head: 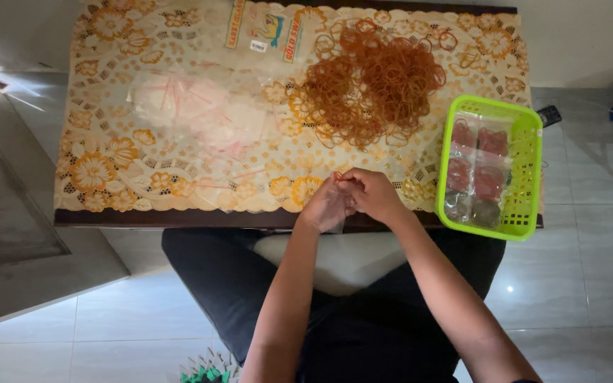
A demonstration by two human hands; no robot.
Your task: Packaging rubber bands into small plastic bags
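Head view, looking straight down: both hands meet at the near edge of the table [108,217]. The left hand [326,206] and right hand [376,193] are pressed together, fingers curled in tight, pinching a thin red rubber band [340,176] between the fingertips. Something clear and plasticky sits under the left hand, but it's too hidden to tell what it is.

The table wears a lace-patterned tablecloth [101,170], cream with orange-yellow flowers and a scalloped edge. It looks glossy, like vinyl.

Further back, just above the hands, there's a big loose pile of rubber bands [374,85], orange-brown and all tangled, with a few strays around the edges. To the left of that sits a stack of clear plastic bags [200,113], crinkly and see-through with thin red lines on them.

At the far edge lies a flat clear packet [264,28] with yellow side strips, red lettering and a small bird picture, looking empty.

On the right, a lime green plastic basket [530,163], rectangular with mesh sides, hangs slightly over the table edge. Inside are small filled bags [478,159], reddish up top and darker near the front.
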